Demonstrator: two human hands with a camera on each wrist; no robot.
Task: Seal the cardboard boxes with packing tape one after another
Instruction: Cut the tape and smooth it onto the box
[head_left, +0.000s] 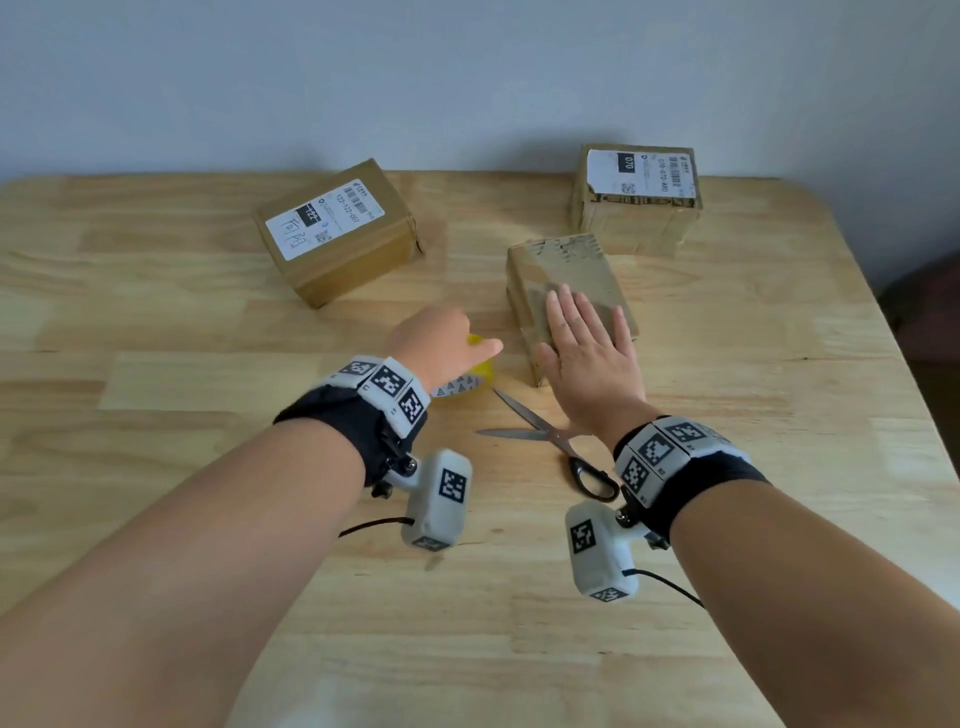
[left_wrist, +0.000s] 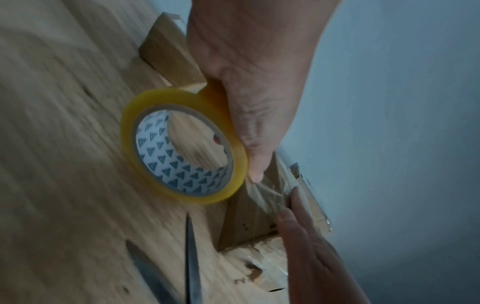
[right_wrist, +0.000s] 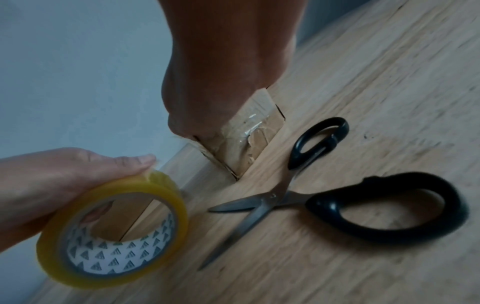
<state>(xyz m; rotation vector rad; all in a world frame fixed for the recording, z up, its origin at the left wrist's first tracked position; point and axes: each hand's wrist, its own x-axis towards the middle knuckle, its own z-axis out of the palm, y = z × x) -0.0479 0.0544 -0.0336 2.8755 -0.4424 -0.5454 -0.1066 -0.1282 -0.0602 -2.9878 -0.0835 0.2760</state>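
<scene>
Scissors (head_left: 550, 441) lie before the box (head_left: 566, 270); our right hand (head_left: 587, 358) presses flat atop it, our left hand (head_left: 441, 343) grips the light, slick tape roll (left_wrist: 182, 148) beside it by its rim.

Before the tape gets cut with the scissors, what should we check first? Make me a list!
1. Yellow roll of clear packing tape in the left hand's grip: ok.
2. Right hand lying flat on the small brown cardboard box nearest the person, holding it down: ok.
3. Tape strip running from the roll to that box: ok, shows in the left wrist view.
4. Black-handled steel scissors nearby on the wooden table, blades open: ok.
5. A free hand to pick up the scissors: not ok, both are busy.
6. Tape stuck smoothly along the box top: cannot tell, the hand covers it.
</scene>
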